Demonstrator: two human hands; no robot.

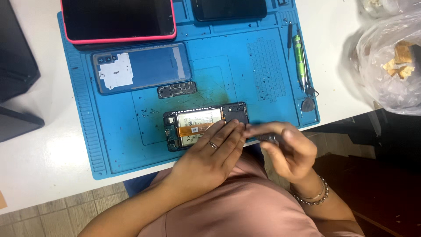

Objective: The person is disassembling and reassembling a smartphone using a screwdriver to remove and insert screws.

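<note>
The blue work mat (109, 145) lies on a white table (39, 166), and near its front edge sits the opened phone (204, 125) — back off, battery and an orange ribbon cable showing, its long axis running left to right. Farther back lie the phone's blue back cover (142, 68) and a small black inner plate (176, 90).

The left hand (210, 153) is the nearer one: it comes in from below, fingers flat and spread over the phone's lower right part, pressing it to the mat. The right hand (289, 149) sits just right of the phone, fingers curled shut around a thin dark tool (263, 137) that points left toward the phone's camera end. A green screwdriver (300, 61) rests at the mat's right edge.
</note>
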